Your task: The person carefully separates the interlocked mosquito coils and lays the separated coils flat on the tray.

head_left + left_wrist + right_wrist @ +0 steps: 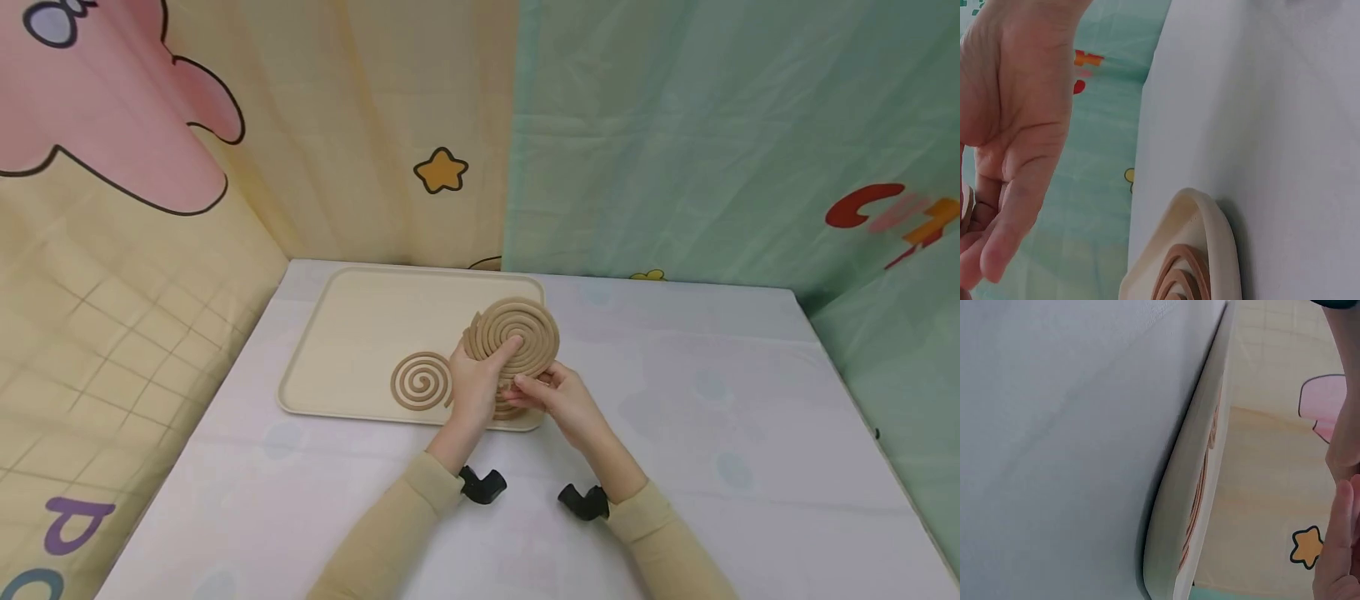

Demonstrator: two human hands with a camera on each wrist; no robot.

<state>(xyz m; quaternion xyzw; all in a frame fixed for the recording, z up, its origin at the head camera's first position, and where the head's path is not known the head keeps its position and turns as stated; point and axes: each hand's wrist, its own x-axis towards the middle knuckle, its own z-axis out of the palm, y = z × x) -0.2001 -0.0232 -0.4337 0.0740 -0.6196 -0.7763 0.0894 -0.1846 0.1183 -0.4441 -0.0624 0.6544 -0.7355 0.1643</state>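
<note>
My left hand (477,379) grips a stack of round tan mosquito coils (534,321) above the right part of a cream tray (360,325), with its thumb across their front. At the stack's lower edge my right hand (566,404) pinches a coil between thumb and fingers. One single mosquito coil (421,381) lies flat on the tray, left of my left hand. Another coil (508,412) is partly hidden under my right hand near the tray's front corner. In the left wrist view, the left hand's outer fingers (1013,212) extend downward beside the edge of a coil.
A white patterned cloth (697,417) covers the table. Printed curtains (652,133) hang behind it and on both sides. Black wrist-worn pieces (483,486) stick out at both wrists. The tray has a raised rim (1219,244).
</note>
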